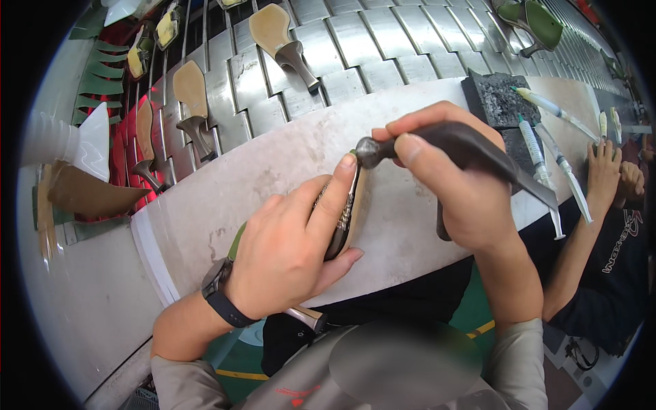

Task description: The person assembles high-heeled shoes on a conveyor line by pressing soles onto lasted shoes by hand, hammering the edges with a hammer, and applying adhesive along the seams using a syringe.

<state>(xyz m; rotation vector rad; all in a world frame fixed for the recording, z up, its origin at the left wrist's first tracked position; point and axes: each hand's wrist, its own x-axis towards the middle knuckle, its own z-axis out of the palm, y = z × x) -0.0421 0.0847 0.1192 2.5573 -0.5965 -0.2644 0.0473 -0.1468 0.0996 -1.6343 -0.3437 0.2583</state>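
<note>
Left hand (290, 229) wraps a dark beige-soled shoe (350, 222) over the pale desk (195, 198), toe pointing away; rightward, the right hand (468, 184) grips a dark round-headed metal-tipped tool (471, 145) at the toe

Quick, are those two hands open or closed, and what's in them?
Left hand: closed, holding a heeled shoe.
Right hand: closed, holding a dark tool with a round metal head.
</note>
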